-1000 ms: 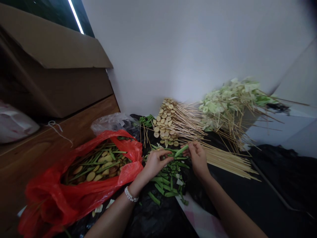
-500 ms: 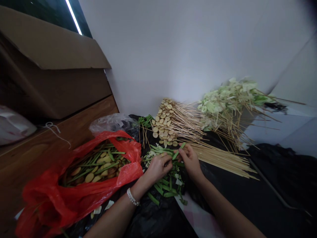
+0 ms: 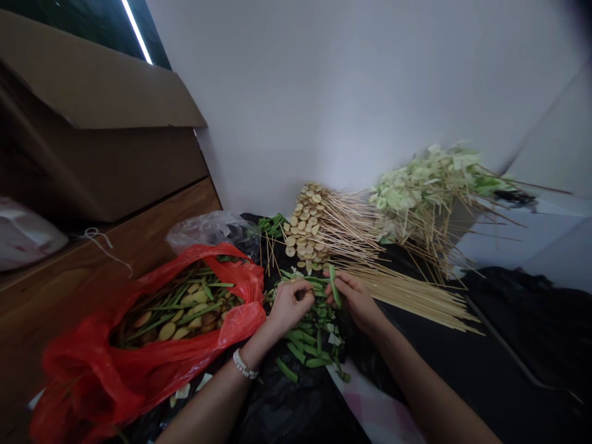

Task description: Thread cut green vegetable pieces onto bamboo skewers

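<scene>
So, red plastic bag (image 3: 92,376) at 9 o'clock, green stalks (image 3: 185,296) and pale slices (image 3: 167,331) inside | right hand (image 3: 356,302) clenching green stalk piece (image 3: 335,287) between fingertips | left hand (image 3: 289,306) curled above chopped green pile (image 3: 309,348), grip kinda hard to tell

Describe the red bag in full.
The red bag is thin, glossy, crumpled plastic, slightly see-through, lying on its side with its mouth pulled open and its edges bunched around the opening. Inside lie green stalks and pale round slices. It rests partly on a wooden surface and partly on a black plastic sheet, with a clear plastic bag behind it and the left hand just past its edge.
</scene>
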The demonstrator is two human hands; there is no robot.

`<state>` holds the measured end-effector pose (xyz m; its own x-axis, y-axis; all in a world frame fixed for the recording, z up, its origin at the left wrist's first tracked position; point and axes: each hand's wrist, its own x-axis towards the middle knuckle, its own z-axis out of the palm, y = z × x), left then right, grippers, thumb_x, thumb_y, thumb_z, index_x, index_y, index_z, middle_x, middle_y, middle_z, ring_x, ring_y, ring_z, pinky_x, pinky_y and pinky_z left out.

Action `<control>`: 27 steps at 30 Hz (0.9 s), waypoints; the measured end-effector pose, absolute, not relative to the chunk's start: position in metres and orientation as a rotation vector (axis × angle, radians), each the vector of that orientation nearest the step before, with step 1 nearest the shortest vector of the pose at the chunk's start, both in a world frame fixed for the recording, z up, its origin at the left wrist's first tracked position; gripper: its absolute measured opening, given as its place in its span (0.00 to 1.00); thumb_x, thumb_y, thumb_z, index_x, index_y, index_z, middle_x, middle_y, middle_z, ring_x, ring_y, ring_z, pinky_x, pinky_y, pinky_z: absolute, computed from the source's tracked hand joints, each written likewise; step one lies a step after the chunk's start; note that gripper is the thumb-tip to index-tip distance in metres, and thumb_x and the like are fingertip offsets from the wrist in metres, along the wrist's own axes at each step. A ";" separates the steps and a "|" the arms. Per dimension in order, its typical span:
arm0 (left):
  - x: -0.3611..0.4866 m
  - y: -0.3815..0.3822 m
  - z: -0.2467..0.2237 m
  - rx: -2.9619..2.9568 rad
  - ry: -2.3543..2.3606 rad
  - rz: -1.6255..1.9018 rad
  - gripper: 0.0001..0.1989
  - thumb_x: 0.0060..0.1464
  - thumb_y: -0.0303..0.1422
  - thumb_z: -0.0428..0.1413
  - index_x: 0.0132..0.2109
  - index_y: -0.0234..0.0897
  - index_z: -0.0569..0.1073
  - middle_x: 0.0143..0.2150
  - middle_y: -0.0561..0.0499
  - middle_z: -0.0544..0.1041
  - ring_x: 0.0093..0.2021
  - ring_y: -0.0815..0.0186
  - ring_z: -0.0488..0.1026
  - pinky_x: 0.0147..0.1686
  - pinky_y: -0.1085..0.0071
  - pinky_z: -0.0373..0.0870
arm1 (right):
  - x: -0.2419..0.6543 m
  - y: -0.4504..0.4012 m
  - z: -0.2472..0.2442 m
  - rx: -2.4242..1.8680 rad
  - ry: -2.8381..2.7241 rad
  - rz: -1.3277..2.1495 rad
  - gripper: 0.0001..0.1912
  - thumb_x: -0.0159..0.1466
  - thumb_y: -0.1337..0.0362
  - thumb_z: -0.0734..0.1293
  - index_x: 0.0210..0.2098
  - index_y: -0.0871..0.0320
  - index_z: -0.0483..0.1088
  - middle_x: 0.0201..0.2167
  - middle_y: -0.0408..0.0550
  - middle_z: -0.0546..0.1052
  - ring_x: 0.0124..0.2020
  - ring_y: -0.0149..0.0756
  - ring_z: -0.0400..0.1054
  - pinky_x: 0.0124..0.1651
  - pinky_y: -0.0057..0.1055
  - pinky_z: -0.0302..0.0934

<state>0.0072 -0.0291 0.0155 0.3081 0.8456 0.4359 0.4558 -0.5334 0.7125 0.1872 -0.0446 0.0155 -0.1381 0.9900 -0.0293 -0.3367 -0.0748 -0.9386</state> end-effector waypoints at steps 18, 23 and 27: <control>-0.002 -0.029 0.013 2.478 1.070 1.077 0.13 0.57 0.39 0.54 0.30 0.36 0.75 0.36 0.48 0.72 0.35 0.67 0.70 0.36 0.72 0.66 | 0.200 -0.036 -0.008 -1.316 -1.940 0.330 0.20 0.64 0.68 0.56 0.54 0.56 0.67 0.44 0.53 0.77 0.45 0.41 0.70 0.48 0.39 0.62; -0.001 -0.028 0.016 2.601 1.120 1.139 0.15 0.58 0.39 0.53 0.49 0.39 0.72 0.44 0.45 0.73 0.47 0.60 0.69 0.48 0.63 0.65 | 0.191 -0.042 -0.015 -1.376 -2.191 0.055 0.27 0.65 0.70 0.54 0.64 0.61 0.52 0.42 0.55 0.76 0.41 0.41 0.70 0.43 0.35 0.63; 0.004 -0.026 0.012 2.798 1.070 0.758 0.12 0.59 0.39 0.51 0.43 0.37 0.73 0.38 0.45 0.74 0.42 0.59 0.71 0.43 0.64 0.67 | 0.181 -0.048 -0.014 -1.293 -2.369 -0.223 0.26 0.64 0.74 0.54 0.63 0.66 0.53 0.36 0.55 0.75 0.37 0.41 0.69 0.41 0.35 0.61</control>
<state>0.0041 -0.0256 0.0122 0.6400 0.6396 0.4259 0.6142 -0.7588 0.2167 0.1808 -0.0484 -0.0142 -0.4725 0.7620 0.4429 0.8314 0.5521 -0.0630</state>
